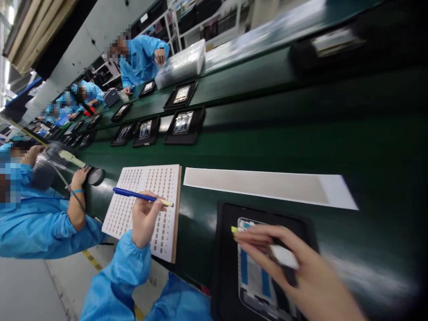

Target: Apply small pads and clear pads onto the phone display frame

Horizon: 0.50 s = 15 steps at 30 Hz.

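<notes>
My left hand (pixel 143 223) grips a blue pen-like tool (pixel 140 195) with a pale tip, lying across a white sheet of several small stickers (pixel 133 214) on a brown backing board. My right hand (pixel 301 272), blurred, holds a white tool with a yellow-green tip (pixel 235 230). That tip touches the top left corner of a phone frame (pixel 254 276) seated in a black tray (pixel 225 254) on the green belt.
A long white and beige strip (pixel 267 185) lies on the green conveyor (pixel 334 142) beyond the tray. Several black trays with phone frames (pixel 183 125) run up the belt. A co-worker's hand (pixel 78 178) is at a round black object (pixel 95 176) to the left; other people work farther off.
</notes>
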### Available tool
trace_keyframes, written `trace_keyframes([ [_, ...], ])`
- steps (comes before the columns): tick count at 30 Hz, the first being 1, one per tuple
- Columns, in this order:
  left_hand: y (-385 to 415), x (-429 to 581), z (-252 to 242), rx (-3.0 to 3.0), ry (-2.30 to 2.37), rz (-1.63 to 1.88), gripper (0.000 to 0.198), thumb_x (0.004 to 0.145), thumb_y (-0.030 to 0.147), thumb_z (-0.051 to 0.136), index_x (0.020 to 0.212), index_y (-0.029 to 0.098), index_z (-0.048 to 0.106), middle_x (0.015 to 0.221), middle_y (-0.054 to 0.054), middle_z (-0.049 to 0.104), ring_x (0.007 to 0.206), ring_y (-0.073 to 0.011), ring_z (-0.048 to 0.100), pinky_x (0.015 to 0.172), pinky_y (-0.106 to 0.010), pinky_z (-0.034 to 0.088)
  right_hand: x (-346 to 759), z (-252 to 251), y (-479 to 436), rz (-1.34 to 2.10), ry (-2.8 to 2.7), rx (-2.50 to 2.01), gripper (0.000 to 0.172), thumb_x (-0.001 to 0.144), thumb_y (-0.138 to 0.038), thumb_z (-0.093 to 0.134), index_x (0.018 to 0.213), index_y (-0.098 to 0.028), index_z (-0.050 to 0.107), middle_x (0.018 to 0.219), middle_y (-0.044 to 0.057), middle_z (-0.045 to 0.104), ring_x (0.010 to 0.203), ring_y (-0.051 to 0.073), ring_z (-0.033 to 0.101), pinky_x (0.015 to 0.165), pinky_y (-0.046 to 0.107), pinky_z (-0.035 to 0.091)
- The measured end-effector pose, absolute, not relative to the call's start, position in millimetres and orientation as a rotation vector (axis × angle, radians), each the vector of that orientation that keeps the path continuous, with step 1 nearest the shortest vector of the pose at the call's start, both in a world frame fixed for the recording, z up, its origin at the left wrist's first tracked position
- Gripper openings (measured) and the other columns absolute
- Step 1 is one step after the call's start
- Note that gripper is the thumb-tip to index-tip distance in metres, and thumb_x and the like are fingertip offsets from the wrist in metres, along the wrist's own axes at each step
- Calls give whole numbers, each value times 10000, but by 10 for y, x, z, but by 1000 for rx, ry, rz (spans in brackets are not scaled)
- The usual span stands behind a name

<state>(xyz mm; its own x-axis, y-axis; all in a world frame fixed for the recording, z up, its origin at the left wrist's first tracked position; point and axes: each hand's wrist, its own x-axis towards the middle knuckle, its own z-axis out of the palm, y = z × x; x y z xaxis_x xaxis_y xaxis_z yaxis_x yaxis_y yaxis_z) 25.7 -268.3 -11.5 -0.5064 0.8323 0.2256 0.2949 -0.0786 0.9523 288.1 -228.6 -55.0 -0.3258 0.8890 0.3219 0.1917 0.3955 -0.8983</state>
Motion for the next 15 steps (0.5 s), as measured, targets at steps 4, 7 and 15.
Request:
trace_keyframes([
  [4,-2623,787,-120,1536,1651,1551,107,847,229,667,905,180,592,840,-19,681,779,-151,694,709,-251,562,2545,-296,-2201,1476,-1388,-910,308,806,-480,693,913,-224,560,821,68,719,752,227,710,703,337,611],
  [7,-2548,982,-144,1795,1593,1555,92,829,161,675,887,190,609,813,-9,674,777,-144,674,718,-247,547,2495,-299,-2221,1474,-1245,-904,275,790,-409,714,916,-215,566,812,48,702,742,195,696,717,306,598],
  [15,-2431,1168,-187,2033,1468,1489,110,833,135,680,905,203,631,809,-11,688,754,-144,673,685,-247,547,2647,-391,-2241,1315,-1107,-952,190,813,-312,678,924,-206,565,804,30,663,753,165,665,700,271,570],
])
